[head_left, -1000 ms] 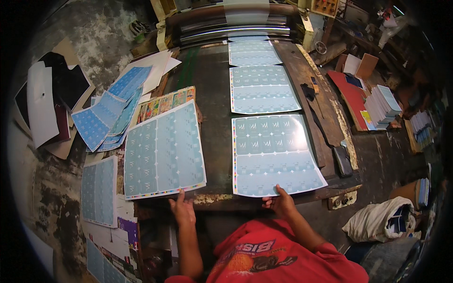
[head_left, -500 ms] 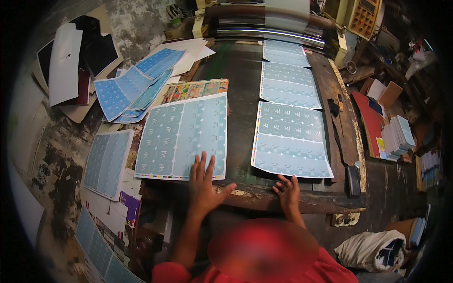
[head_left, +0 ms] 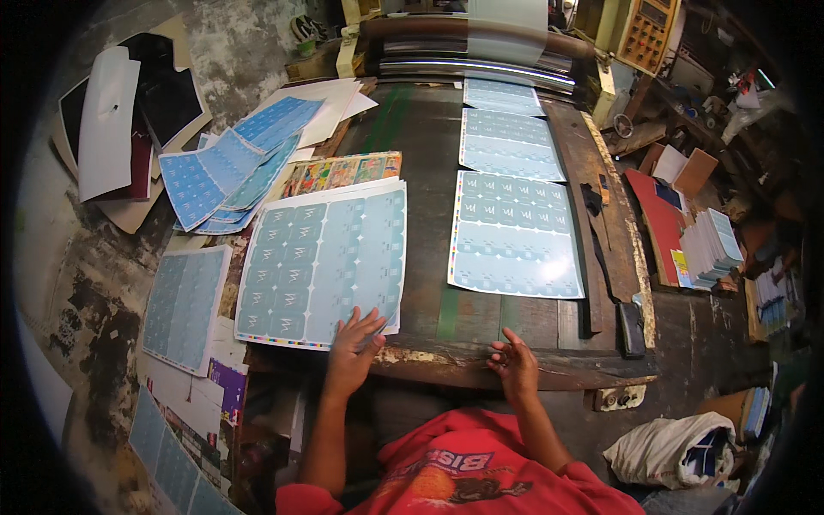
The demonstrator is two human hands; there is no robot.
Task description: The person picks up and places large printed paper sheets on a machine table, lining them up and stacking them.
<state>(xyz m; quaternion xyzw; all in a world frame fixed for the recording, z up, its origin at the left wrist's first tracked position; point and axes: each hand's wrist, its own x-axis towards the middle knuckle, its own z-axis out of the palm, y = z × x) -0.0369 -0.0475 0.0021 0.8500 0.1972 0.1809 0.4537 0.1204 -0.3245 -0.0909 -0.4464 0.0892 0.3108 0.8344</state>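
Note:
My left hand (head_left: 350,354) is at the near right corner of a stack of light blue printed sheets (head_left: 292,266). Its fingers are extended over the paper's edge and it holds nothing. By the front edge of the long dark table (head_left: 421,309), my right hand (head_left: 515,367) is raised, loosely bent fingers apart, with nothing in it. Ahead of it lies a printed sheet (head_left: 515,232). Beyond, a second sheet (head_left: 511,142) and a third sheet (head_left: 502,94) form a row up to the machine's rollers (head_left: 481,73).
Loose blue sheets (head_left: 219,172) lie fanned at the left. Below them is another printed stack (head_left: 184,300). A dark rail (head_left: 571,240) runs right of the row, with a black strap (head_left: 594,215) beside it. A control panel (head_left: 650,34) stands at far right.
The row of sheets has shifted away from me toward the rollers, widening the gap at the table's front edge. My left hand has drawn back to the stack's near edge.

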